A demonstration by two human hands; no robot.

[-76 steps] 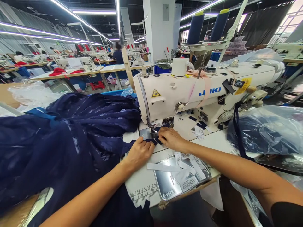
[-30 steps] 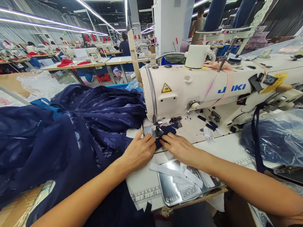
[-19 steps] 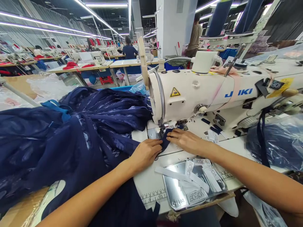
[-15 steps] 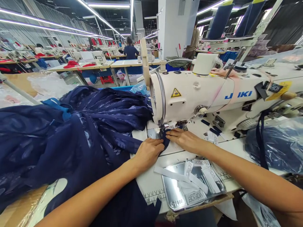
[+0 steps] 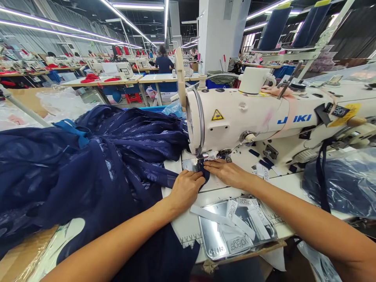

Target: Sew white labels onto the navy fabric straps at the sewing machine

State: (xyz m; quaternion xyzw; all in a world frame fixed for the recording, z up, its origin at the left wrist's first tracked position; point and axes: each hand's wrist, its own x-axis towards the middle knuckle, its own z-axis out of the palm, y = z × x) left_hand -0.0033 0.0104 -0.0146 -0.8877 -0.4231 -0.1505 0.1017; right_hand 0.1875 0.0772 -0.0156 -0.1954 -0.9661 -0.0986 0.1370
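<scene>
Navy fabric [image 5: 206, 177] lies beneath the needle area of a white sewing machine [image 5: 235, 113]. My left hand [image 5: 188, 187] is closed on its near left side, the curled fingertips pressing the cloth against the machine bed. From the right, my right hand [image 5: 225, 171] reaches in with its fingers stretched out and their tips resting on the fabric close to the presser foot [image 5: 202, 158]. Its thumb is hidden. A large heap of navy garments with lacy strips [image 5: 117, 156] spreads to the left of the machine and drapes over the table's front edge.
A shiny metal tin [image 5: 210, 239] with several white printed labels [image 5: 241, 227] sits at the front edge. Small navy scraps [image 5: 266, 163] lie under the machine arm. Bagged navy cloth [image 5: 340, 184] is at right; thread cones [image 5: 272, 27] stand above. A seated person [image 5: 163, 62] works farther back.
The fabric and both hands have shifted only slightly, with the right fingertips a little farther left. The camera view has moved a little. A standing person by the pillar has mostly gone from view.
</scene>
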